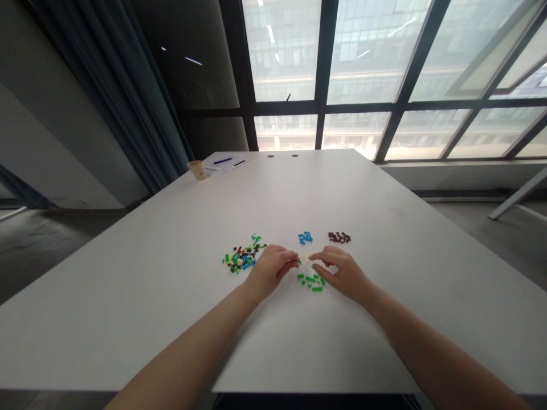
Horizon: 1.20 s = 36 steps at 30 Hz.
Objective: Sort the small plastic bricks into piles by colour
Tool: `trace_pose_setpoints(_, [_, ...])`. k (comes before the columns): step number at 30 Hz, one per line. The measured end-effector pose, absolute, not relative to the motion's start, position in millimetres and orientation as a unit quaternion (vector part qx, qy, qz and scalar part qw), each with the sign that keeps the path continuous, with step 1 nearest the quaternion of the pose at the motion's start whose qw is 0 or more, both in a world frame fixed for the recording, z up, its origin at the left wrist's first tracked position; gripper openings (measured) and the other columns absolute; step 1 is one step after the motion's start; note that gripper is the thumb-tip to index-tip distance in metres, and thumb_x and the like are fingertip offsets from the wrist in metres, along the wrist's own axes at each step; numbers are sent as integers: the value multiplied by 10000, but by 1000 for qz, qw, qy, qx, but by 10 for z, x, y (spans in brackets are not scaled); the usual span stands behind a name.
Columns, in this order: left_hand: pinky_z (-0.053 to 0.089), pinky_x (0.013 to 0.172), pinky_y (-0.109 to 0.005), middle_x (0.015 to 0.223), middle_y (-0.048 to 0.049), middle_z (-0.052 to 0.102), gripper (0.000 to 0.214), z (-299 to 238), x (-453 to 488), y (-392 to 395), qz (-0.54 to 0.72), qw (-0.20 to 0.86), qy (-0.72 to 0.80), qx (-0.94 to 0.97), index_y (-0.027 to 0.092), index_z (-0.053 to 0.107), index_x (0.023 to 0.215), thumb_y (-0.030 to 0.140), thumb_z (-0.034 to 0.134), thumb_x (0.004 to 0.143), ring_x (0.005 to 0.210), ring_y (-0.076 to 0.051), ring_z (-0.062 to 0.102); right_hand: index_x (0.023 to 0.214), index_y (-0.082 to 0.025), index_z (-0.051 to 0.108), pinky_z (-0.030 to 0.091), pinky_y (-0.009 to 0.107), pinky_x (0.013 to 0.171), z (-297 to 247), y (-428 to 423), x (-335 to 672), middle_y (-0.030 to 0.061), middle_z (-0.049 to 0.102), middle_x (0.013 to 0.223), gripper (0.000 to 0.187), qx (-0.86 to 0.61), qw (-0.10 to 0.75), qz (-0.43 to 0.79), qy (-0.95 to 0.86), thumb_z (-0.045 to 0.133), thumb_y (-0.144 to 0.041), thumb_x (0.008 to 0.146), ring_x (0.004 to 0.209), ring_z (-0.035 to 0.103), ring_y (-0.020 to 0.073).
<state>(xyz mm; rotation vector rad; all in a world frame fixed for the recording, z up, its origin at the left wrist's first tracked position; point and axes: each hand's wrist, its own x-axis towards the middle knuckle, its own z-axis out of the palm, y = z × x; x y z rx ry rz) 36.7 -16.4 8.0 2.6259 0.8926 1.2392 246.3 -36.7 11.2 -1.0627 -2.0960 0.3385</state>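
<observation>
Head view: two hands are meeting over tiny bricks

The left hand [271,269] and the right hand [343,274] are resting on the white table [171,296] with bent fingers. Their fingertips are pointing at each other, and both are touching the pale yellow pieces [306,257] lying between them. The pieces are too small to tell whether either hand is really grasping one.

The green pieces [311,281] are lying just below the fingertips, between the two hands. The mixed heap [243,257] of coloured bricks is sitting just beside the left hand. The blue pieces [305,237] and the brown pieces [339,237] are lying as separate groups a little behind the hands. A paper cup [197,169] and papers [225,163] are standing well apart, at the far left corner.
</observation>
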Motion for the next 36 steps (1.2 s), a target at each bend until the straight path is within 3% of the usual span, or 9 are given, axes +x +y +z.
trace_pose_setpoints(6, [444, 720, -264, 783, -35, 626, 122, 83, 421, -202, 369, 87, 289, 879, 187, 539, 911, 241, 479, 820, 776, -125, 566, 923, -214, 622, 407, 278, 676, 136, -408, 2409, 14, 542, 691, 173, -369, 403, 115, -830, 547, -260, 774, 672, 504, 132])
trace_pose_setpoints(18, [464, 703, -242, 772, -15, 615, 107, 57, 472, -246, 354, 171, 340, 854, 186, 520, 841, 282, 486, 811, 749, -115, 580, 807, -231, 663, 380, 282, 639, 74, -392, 2388, 14, 538, 646, 129, -354, 394, 79, -845, 547, -285, 789, 643, 486, 133])
trace_pose_setpoints(28, [449, 750, -281, 838, -16, 635, 147, 27, 486, -182, 357, 197, 388, 827, 204, 456, 959, 258, 453, 821, 793, -123, 582, 775, -192, 629, 380, 279, 684, -13, -302, 2427, 28, 579, 717, 121, -426, 308, 62, -848, 516, -227, 799, 705, 515, 141])
trace_pose_setpoints(33, [417, 749, -275, 817, -25, 602, 117, 48, 411, -99, 274, 186, 397, 856, 185, 549, 866, 216, 454, 805, 773, -133, 537, 774, -201, 642, 381, 264, 674, -68, -275, 2451, 25, 581, 711, 134, -454, 268, 82, -846, 510, -214, 796, 709, 524, 137])
trace_pose_setpoints(36, [409, 725, -250, 810, -25, 583, 128, 110, 314, -78, 184, 245, 372, 876, 183, 601, 820, 243, 495, 780, 750, -127, 520, 793, -206, 645, 378, 262, 683, -62, -290, 2458, 24, 585, 722, 131, -451, 259, 96, -849, 515, -222, 790, 725, 524, 139])
